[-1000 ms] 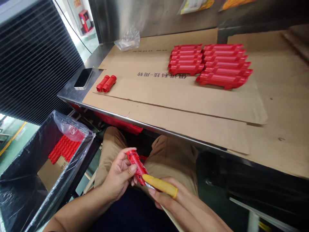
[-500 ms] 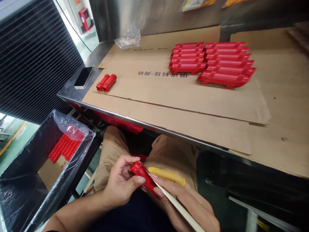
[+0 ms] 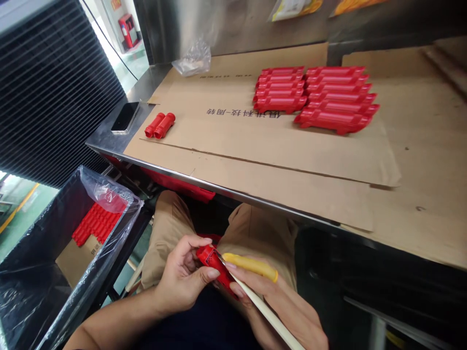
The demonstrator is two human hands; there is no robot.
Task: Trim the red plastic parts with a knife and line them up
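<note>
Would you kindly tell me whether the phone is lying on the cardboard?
No, the phone lies on the bare steel table, beside the cardboard.

The part (image 3: 215, 265) in the left hand (image 3: 186, 279) is bright red. The right hand (image 3: 280, 306) has a yellow finger cover (image 3: 250, 266) and a cream stick (image 3: 266, 316). The rows of parts (image 3: 315, 99) are red too, on brown cardboard (image 3: 255, 141) with black letters. The bin (image 3: 44, 253) is black, the phone (image 3: 125, 117) black, the bench (image 3: 109, 141) shiny grey.
</note>
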